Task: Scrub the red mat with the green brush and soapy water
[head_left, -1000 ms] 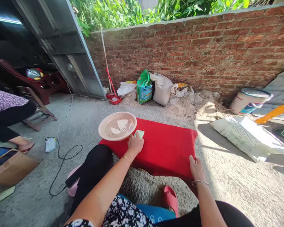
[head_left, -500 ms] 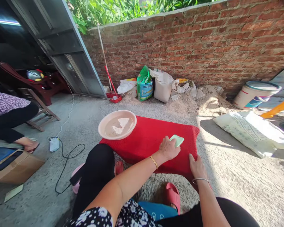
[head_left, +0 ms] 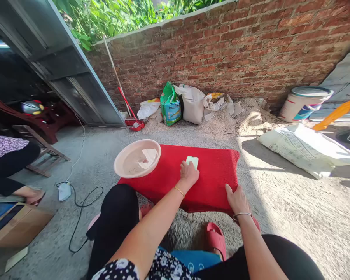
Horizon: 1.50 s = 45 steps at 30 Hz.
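We have our left hand narrowed around the near end of a pale green block, which lies against the top of the red cloth, right of its middle. We cannot tell whether the block is a brush or something else. It looks light and stiff, and if wet it may be slippery, so we judge its two long sides the safest hold.

Our right hand clasps the cloth's near right corner, thumb on top and fingers bent over the edge, partly hidden. The cloth seems soft, thick and limp; we expect it to ruck up easily and weigh more if soaked, so a doubled edge or corner suits our grip better than a thin pinch.

The plastic basin stands at the cloth's left end with water in it. We expect it to be fairly heavy and prone to slopping, best taken by opposite rims.
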{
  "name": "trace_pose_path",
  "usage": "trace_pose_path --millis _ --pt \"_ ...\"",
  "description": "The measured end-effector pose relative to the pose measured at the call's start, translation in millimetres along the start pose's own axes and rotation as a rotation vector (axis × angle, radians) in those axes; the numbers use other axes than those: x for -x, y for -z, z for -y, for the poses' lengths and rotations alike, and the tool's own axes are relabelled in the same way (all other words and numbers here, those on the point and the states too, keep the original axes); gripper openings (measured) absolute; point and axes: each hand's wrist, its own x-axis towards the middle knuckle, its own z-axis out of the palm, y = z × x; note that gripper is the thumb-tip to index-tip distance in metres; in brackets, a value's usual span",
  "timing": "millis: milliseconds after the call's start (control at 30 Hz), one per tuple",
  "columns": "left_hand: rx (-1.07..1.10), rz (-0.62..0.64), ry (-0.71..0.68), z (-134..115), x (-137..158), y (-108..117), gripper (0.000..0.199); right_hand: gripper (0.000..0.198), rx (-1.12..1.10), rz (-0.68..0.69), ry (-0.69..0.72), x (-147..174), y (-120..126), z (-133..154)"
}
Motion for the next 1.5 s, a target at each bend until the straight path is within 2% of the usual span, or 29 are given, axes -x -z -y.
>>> trace_pose_path --millis 100,167,200,267,333,467,567,633,700,833,900,933,1000,1200,1267,1300,1367,1500 --pt "0.061 0.087 -0.257 -46.4 15.7 -20.3 0.040 0.070 0.022 0.001 0.008 -0.2 -0.9 -0.9" --pt "0.096 0.136 -0.377 -58.6 18.0 -21.8 0.040 0.069 0.031 -0.002 0.013 -0.1 -1.8 -1.1" --pt "0.103 0.142 -0.379 -57.4 15.8 -18.6 0.040 0.069 0.036 -0.008 0.014 0.2 -2.1 -1.0" --pt "0.092 0.112 -0.274 -40.7 4.9 -5.7 0.040 0.069 0.051 -0.021 0.019 1.1 -2.5 -0.5" --pt "0.056 0.059 -0.117 -10.4 -11.7 12.1 0.040 0.070 0.065 -0.027 0.019 2.0 -2.6 0.1" --pt "-0.010 -0.014 0.099 50.8 -43.1 42.3 0.042 0.070 0.064 -0.029 0.030 2.5 -2.2 0.5" --pt "-0.023 -0.021 0.174 60.4 -50.7 44.0 0.043 0.070 0.058 -0.034 0.035 2.8 -1.7 0.7" --pt "-0.009 -0.006 0.153 42.3 -45.2 33.1 0.043 0.070 0.060 -0.035 0.025 3.5 -1.4 1.2" --pt "0.019 0.019 0.074 9.6 -32.4 16.2 0.042 0.070 0.071 -0.037 0.015 4.2 -1.5 1.6" --pt "0.095 0.115 -0.213 -59.2 -2.4 -12.7 0.039 0.068 0.097 -0.047 0.022 4.4 -2.3 0.8" --pt "0.123 0.161 -0.355 -74.2 2.5 -15.4 0.039 0.067 0.097 -0.040 0.032 4.1 -2.4 0.4" --pt "0.127 0.166 -0.377 -73.8 0.6 -13.0 0.039 0.067 0.097 -0.037 0.035 4.2 -2.3 0.4" --pt "0.113 0.137 -0.304 -57.6 -11.4 -1.6 0.039 0.069 0.098 -0.040 0.035 4.8 -1.8 1.0" --pt "0.009 0.014 0.087 41.5 -65.7 46.9 0.040 0.071 0.099 -0.041 0.043 7.6 1.0 3.9" --pt "-0.005 0.001 0.160 55.2 -71.9 51.2 0.040 0.072 0.097 -0.043 0.046 7.5 1.3 3.9" --pt "-0.005 0.000 0.174 53.9 -71.2 49.0 0.041 0.073 0.098 -0.044 0.048 7.2 1.2 3.7" --pt "0.009 0.006 0.150 35.5 -62.7 36.3 0.042 0.073 0.104 -0.045 0.045 6.5 0.4 3.1" --pt "0.075 0.045 -0.064 -36.9 -29.5 -4.0 0.039 0.073 0.132 -0.057 0.038 5.0 -2.4 1.8"
